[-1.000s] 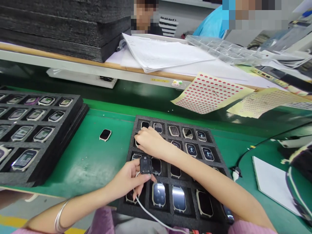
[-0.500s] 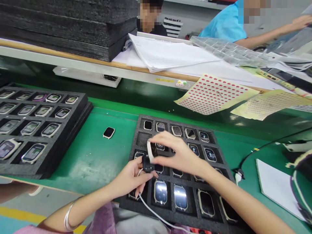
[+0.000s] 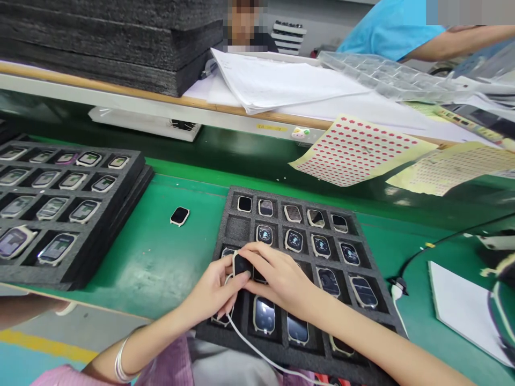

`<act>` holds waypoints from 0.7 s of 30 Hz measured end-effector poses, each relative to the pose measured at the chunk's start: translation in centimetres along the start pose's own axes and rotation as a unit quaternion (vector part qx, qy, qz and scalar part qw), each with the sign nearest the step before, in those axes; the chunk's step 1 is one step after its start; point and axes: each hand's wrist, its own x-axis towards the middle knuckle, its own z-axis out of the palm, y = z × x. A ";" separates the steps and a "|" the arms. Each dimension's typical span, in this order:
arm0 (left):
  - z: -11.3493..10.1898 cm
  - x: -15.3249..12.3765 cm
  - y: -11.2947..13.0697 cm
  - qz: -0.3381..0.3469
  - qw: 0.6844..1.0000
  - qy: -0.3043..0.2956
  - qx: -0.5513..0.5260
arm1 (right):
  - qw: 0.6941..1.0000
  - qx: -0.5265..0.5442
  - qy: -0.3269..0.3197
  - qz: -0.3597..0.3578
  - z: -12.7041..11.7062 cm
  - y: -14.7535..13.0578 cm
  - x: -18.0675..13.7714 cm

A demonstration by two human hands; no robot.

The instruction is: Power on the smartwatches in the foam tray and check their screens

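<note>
The small watch (image 3: 242, 262) is between the hands, touching both, so neither is nearer. The left hand (image 3: 214, 289) and right hand (image 3: 277, 269) pinch it. Its long side seems to point ahead; fingers hide part.

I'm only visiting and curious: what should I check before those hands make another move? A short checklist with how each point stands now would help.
1. Held watch steadied: ok, the left hand and right hand are both on it.
2. Held watch's screen lit: not ok, the part showing looks dark.
3. White cable joined to the held watch: cannot tell, fingers hide that spot.
4. Loose watch in a pocket: not ok, it lies on the green table.
5. Foam tray flat beneath the hands: ok.
</note>
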 end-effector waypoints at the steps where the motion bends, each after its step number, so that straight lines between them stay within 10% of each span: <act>1: 0.1 0.0 0.0 -0.001 1.000 -0.002 -0.002 | 1.000 0.020 0.008 -0.004 0.3 0.1 -0.2; 21: 0.0 -1.0 -0.3 -0.006 1.000 0.004 0.015 | 0.980 0.189 0.056 -0.004 1.1 0.4 -0.8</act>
